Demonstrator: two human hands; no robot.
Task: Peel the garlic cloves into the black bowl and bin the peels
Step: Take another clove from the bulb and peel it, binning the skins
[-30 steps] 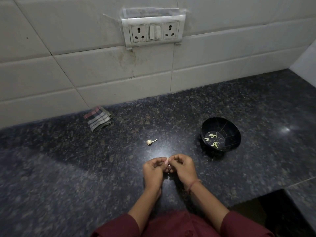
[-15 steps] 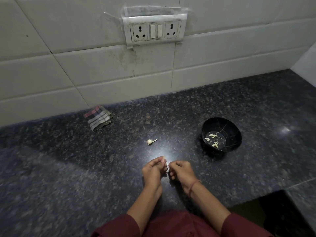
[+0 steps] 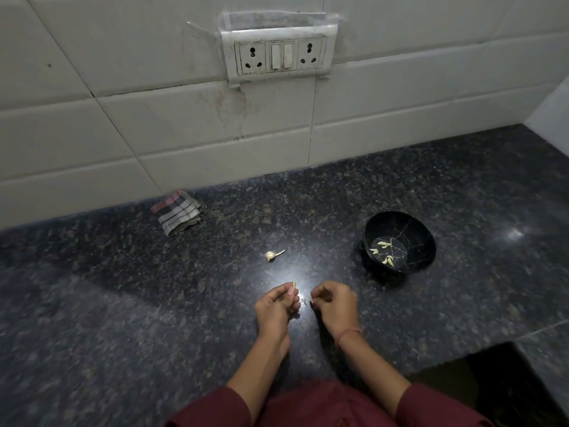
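Note:
My left hand [image 3: 277, 306] pinches a small pale garlic clove [image 3: 294, 284] at its fingertips, low over the dark granite counter [image 3: 123, 303]. My right hand [image 3: 334, 303] sits a little to the right of it with curled fingers; what it holds, if anything, is too small to tell. The black bowl [image 3: 415, 238] stands on the counter to the right of and beyond my hands, with several peeled cloves [image 3: 383, 251] on its bottom. A leftover garlic piece with a stem [image 3: 271, 256] lies beyond my left hand.
A folded checked cloth [image 3: 178, 212] lies by the tiled wall at the back left. A socket panel [image 3: 278, 53] is fixed on the wall above. The counter has a cut-out edge with a dark gap [image 3: 508, 380] at the lower right.
My hands, joined on the clove before, have come apart: the left keeps the clove, the right has drawn away to the right.

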